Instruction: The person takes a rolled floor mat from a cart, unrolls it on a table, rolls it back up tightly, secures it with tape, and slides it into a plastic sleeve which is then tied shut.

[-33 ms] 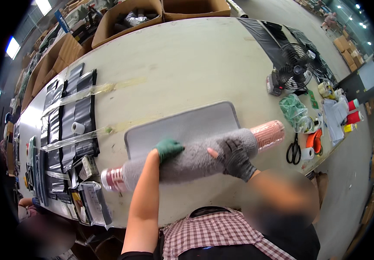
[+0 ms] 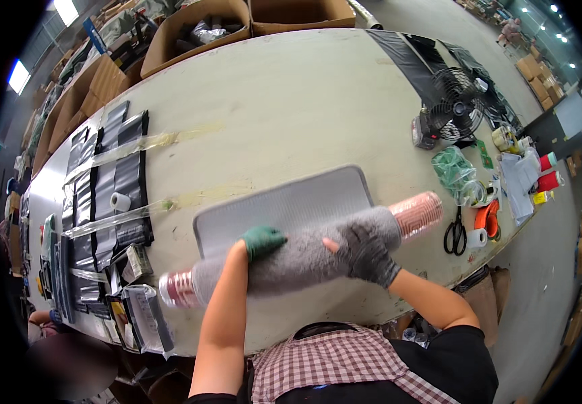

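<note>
While the green-gloved left hand point(image 2: 262, 244), its grip being too hidden to tell, and the spread, gray-gloved right hand point(image 2: 365, 257) are being pressed on it, the fuzzy gray mat point(image 2: 304, 259) is being held around a pink roll point(image 2: 419, 215) on the bench point(image 2: 291, 101).

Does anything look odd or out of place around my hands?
Yes, a mismatch: the left hand wears a green glove, while the right hand wears a dark grey one with a bare fingertip showing. I see no spill or damage around the partly rolled grey mat.
</note>
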`<state>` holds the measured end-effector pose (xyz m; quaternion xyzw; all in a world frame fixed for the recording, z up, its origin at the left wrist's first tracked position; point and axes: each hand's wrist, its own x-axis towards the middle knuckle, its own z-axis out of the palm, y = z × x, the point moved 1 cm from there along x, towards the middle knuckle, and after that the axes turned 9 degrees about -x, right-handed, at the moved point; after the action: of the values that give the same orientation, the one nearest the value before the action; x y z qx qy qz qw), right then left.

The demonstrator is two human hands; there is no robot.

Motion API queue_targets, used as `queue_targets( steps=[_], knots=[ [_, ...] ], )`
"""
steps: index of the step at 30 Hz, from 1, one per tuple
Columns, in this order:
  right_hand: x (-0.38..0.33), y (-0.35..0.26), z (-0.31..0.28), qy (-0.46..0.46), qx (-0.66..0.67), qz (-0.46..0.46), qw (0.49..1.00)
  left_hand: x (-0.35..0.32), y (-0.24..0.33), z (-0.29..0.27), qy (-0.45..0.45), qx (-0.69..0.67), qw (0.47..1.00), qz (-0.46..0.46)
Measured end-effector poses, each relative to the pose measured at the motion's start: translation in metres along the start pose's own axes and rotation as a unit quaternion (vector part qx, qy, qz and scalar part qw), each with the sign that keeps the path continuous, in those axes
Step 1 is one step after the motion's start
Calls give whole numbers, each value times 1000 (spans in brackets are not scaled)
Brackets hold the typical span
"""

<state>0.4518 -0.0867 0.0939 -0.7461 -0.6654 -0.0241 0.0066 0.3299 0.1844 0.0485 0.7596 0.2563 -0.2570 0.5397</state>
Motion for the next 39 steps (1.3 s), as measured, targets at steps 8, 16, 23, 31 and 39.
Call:
queue_targets(
  steps=[8,16,23,31,39],
  knots=[
    [-23,-16,-27,-184,20,-51,981,-75,40,84,207,141,954,165],
    [51,62,-5,-180,255,33,950,-40,72,74,101,136,978,119],
    [-62,143,-29,386,241,333,826,5,46,50,19,-23,999,-37],
    [-351,288,91,178,266,743,588,19,51,37,-34,-34,990,-132],
    [-420,290,109,519,349,612,485,-5,38,58,-122,-27,987,-104]
  ],
)
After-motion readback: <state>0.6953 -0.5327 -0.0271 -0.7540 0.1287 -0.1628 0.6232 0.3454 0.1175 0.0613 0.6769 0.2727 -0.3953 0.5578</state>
